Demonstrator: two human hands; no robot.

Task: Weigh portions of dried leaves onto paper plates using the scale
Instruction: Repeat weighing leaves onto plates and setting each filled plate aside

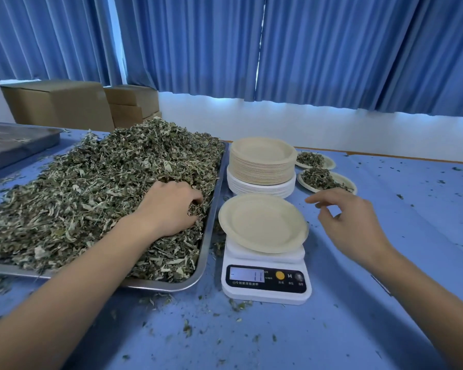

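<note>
A big heap of dried leaves (96,188) fills a steel tray (210,231) on the left. My left hand (169,206) is dug into the heap near the tray's right rim, fingers curled round a clump of leaves. An empty paper plate (262,222) sits on the white scale (265,281), whose display is lit. My right hand (350,222) hovers just right of that plate, fingers loosely bent and holding nothing. Behind the scale stands a tall stack of paper plates (262,166). Two plates with leaf portions (324,178) (313,159) lie at the back right.
The blue table (385,303) is strewn with leaf crumbs. Another steel tray (14,142) lies at the far left. Cardboard boxes (64,102) stand behind the heap, under blue curtains.
</note>
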